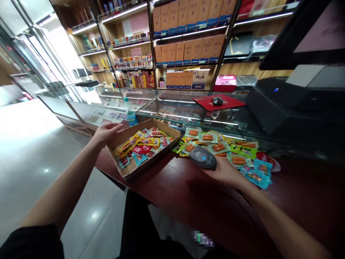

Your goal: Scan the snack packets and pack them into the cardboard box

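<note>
My right hand (222, 171) is wrapped round a dark grey barcode scanner (202, 157) with a small blue light, held over the dark red wooden counter. Behind and beside it lies a pile of packaged sausage snacks (219, 146) in clear, green, yellow and blue wrappers. At the left, my left hand (106, 133) rests by the rim of a shallow cardboard box (172, 133), fingers stretched out and holding nothing. Inside the box are several wrapped snacks (145, 142), among them yellow, red and blue packets.
A bottle (131, 117) with blue liquid stands behind the box. Glass display cases (167, 99) run along the back, with a computer mouse (217, 101) on a red mat (201, 102). A dark machine (280, 108) with a monitor (304, 39) stands at the right. Stocked shelves (188, 32) line the wall.
</note>
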Tool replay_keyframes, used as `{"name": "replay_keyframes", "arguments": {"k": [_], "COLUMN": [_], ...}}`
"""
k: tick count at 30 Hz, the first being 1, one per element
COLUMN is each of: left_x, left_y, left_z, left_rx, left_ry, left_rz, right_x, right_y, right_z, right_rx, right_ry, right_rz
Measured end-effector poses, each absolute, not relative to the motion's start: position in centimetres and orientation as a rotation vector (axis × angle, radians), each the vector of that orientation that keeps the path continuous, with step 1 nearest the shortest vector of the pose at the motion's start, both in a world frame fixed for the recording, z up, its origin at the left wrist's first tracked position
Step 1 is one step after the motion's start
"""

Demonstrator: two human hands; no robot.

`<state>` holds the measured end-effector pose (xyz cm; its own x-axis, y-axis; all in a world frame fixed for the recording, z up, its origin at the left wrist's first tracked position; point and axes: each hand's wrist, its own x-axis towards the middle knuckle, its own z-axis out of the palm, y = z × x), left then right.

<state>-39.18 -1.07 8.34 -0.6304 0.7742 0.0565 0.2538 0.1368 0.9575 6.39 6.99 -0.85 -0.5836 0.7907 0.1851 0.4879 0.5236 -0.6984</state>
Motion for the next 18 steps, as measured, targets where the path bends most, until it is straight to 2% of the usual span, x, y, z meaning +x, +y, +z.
{"name": "replay_keyframes", "arguments": {"k": [12, 18], "left_x": [-22.5, -13.0], "left_y": [10.6, 16.1], "left_z": [3.9, 1.4], "left_rx": [1.633, 2.11], "left_ry": [1.555, 1.475], "left_rz": [1.012, 0.716], "right_x": [10.6, 14.9], "right_y": [9.5, 11.8], "right_z": [1.1, 1.2], "right_rx": [-1.207, -1.185], "right_ry": [-2.264, -2.289], "right_rz": [0.715, 0.857]}}
